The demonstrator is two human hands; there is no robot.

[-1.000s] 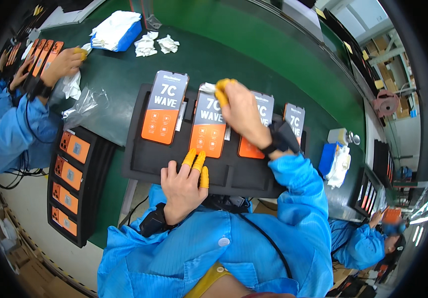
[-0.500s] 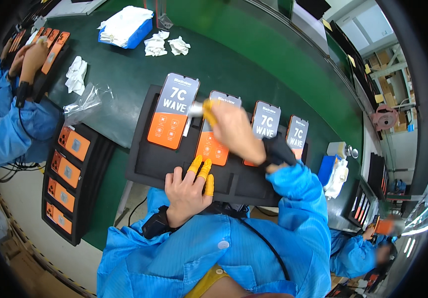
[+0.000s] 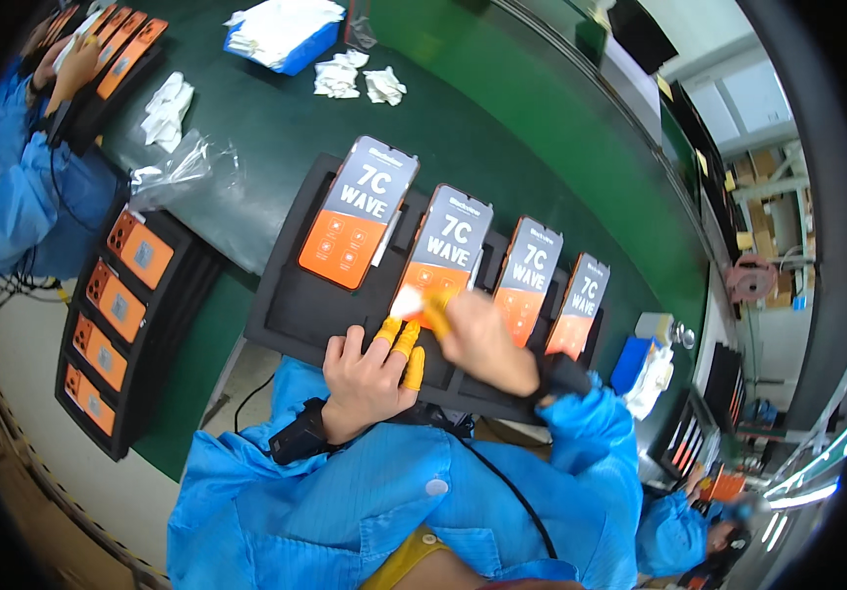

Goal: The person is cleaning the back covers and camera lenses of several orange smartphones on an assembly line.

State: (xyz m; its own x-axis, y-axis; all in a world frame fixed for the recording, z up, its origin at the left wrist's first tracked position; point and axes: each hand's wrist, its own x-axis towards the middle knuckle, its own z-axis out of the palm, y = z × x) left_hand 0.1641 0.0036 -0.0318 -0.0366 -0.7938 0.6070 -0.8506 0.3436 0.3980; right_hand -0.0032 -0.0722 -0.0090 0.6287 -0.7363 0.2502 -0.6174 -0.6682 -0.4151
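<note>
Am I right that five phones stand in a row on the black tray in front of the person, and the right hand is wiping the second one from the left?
Not quite: the head view shows four phones on the black tray, not five. The rest holds: the right hand presses a small white wipe on the second phone from the left.

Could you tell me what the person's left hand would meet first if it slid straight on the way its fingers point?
Probably the second phone in the black tray: the left hand points up-right at its lower end, though the right hand hovers close.
</note>
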